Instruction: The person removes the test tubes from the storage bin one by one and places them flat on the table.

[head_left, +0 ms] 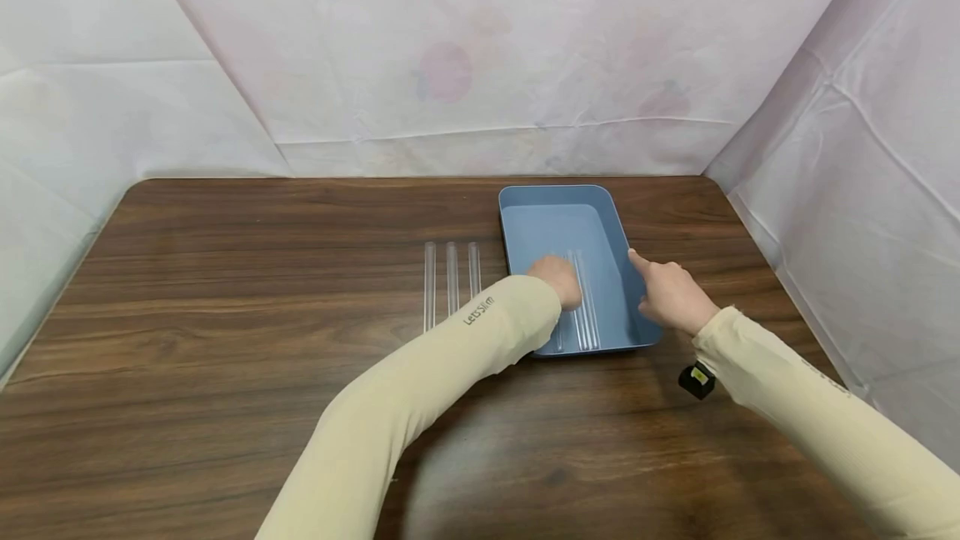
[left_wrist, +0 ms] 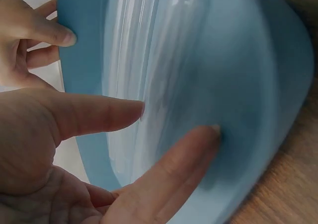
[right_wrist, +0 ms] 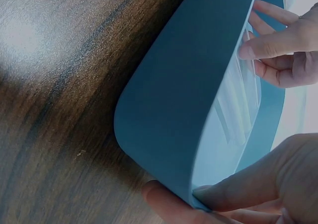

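A blue rectangular tray [head_left: 561, 227] stands on the right of the table with several clear tubes [head_left: 587, 307] lying lengthwise in it. My left hand [head_left: 558, 280] is down inside the tray beside these tubes. In the left wrist view its thumb and fingers [left_wrist: 174, 172] are extended and spread apart, with a blurred clear tube [left_wrist: 171, 80] showing behind the gap. At the tray's right side, my right hand [head_left: 675, 294] pinches the rim, the thumb [right_wrist: 243, 186] inside and a finger outside the wall. Three more clear tubes [head_left: 452, 277] lie side by side left of the tray, their near ends partly hidden by my left sleeve.
Dark wood-grain table [head_left: 225, 290] lies under everything. A small black device [head_left: 697, 380] with a green label sits at my right wrist. Pale patterned cloth [head_left: 487, 65] hangs behind the table, and more cloth [head_left: 885, 148] borders its right side.
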`<action>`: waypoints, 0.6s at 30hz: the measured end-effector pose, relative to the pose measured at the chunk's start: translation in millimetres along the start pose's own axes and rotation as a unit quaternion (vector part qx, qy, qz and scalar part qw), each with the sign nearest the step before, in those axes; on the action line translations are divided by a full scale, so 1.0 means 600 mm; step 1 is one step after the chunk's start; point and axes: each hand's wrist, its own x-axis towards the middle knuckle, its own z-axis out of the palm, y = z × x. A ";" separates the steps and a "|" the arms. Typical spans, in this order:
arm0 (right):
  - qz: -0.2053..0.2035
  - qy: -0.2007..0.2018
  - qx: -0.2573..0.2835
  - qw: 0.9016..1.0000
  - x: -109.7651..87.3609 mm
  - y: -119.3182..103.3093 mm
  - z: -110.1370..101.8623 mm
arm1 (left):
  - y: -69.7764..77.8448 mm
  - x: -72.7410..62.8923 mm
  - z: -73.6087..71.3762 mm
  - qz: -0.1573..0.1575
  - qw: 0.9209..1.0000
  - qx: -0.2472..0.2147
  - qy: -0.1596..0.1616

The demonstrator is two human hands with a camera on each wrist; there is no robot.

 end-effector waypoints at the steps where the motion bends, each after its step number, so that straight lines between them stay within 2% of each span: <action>1: -0.001 0.000 0.000 1.000 0.000 0.000 0.000 | -0.001 0.000 0.000 0.000 1.000 0.000 -0.003; 6: -0.004 -0.002 -0.002 1.000 0.000 -0.001 -0.002 | -0.004 0.001 0.000 -0.008 1.000 0.000 -0.007; 11: -0.003 0.000 -0.004 1.000 -0.001 -0.002 -0.004 | -0.001 0.000 0.000 -0.021 1.000 0.010 0.003; 18: -0.013 0.007 -0.003 1.000 -0.003 -0.004 -0.004 | 0.003 -0.004 0.000 -0.033 0.999 -0.005 0.000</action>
